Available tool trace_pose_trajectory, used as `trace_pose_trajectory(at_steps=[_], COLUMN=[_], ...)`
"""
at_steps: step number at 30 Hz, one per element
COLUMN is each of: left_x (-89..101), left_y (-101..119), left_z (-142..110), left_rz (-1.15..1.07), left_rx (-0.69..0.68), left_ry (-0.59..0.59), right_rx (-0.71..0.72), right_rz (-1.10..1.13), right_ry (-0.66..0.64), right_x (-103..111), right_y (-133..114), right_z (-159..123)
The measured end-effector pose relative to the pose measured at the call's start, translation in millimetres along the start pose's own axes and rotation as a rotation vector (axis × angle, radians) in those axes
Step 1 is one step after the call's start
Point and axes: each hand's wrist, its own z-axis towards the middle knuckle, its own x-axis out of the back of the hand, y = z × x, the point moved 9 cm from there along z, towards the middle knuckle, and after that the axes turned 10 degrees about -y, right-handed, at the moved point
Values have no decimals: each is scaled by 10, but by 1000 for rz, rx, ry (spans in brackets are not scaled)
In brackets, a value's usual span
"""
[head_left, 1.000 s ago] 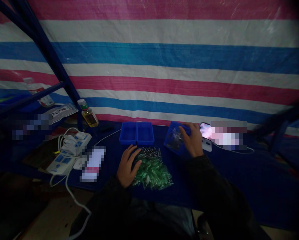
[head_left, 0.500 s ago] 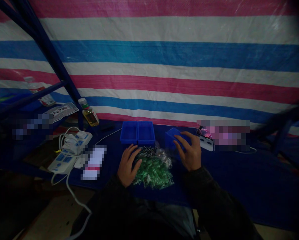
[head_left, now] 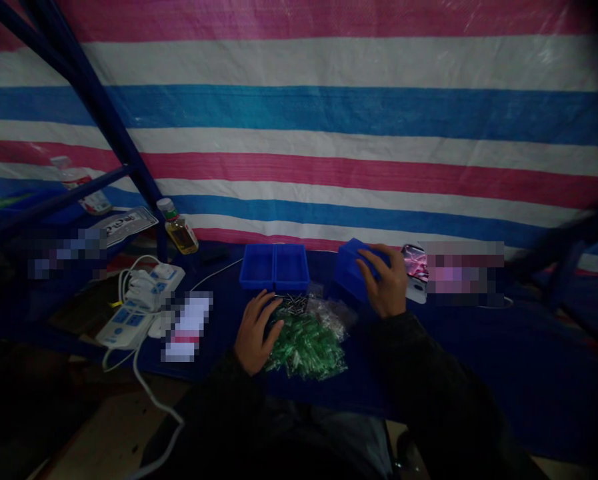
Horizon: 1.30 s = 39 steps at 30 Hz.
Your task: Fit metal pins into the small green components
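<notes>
My right hand (head_left: 386, 280) grips a blue plastic bin (head_left: 351, 267) by its near right side. The bin is tilted above the table, behind a heap of small clear packets (head_left: 336, 317). My left hand (head_left: 257, 332) has its fingers apart and holds nothing. It rests at the left edge of a pile of green plastic packets (head_left: 309, 347). Behind that pile lie loose silver metal pieces that look like screws (head_left: 292, 305). Two blue bins stand side by side at the back, the left one (head_left: 257, 287) touching the right one (head_left: 293, 285).
A white power strip (head_left: 129, 320) with plugs and cables lies on the left, beside a bright blurred item (head_left: 189, 327). A bottle of yellow liquid (head_left: 181, 230) stands behind. A phone (head_left: 415, 267) leans at the right. Striped sheeting (head_left: 329, 107) closes the back.
My right hand has shifted slightly up and right, and the bin in it has risen and turned. The clear packets now spread further right. My left hand has stayed put.
</notes>
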Motion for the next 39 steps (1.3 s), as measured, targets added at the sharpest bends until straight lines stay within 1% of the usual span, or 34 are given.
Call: trace_pose_trajectory(at_steps=[2, 4, 9, 12, 17, 19, 23, 28, 32, 35, 37, 39], left_x=[-5, -8, -6, -5, -16, -20, 31, 216, 322, 295, 228, 147], left_y=[0, -2, -21, -38, -68, -68, -41, -16, -89, -195, -271, -322], left_z=[3, 3, 0, 4, 2, -2, 27, 187, 319, 392, 430, 459], left_rz=[3, 8, 12, 12, 4, 1, 14, 108, 212, 287, 336, 376], left_rx=[3, 7, 21, 29, 36, 34, 43, 86, 109, 128, 142, 138], left_ry=[-1, 1, -3, -9, -8, -6, 7, -2, -29, -66, -100, -131], right_rx=[-48, -102, -270, -301, -295, -292, -299, -304, -309, -319, -317, -320], right_rz=[77, 178, 364, 410, 475, 476, 467, 455, 417, 377, 358, 333], right_ry=[3, -26, -190, -291, -535, -589, -648, -701, -697, -662, -637, -596], right_x=[-97, -270, -801, -1007, -1295, -1378, -1553, -1777, -1868, -1874, -1856, -1785], right_y=[150, 293, 617, 750, 865, 900, 965, 987, 997, 1000, 980, 953], right_z=[164, 293, 449, 507, 506, 481, 447, 500, 600, 646, 649, 629])
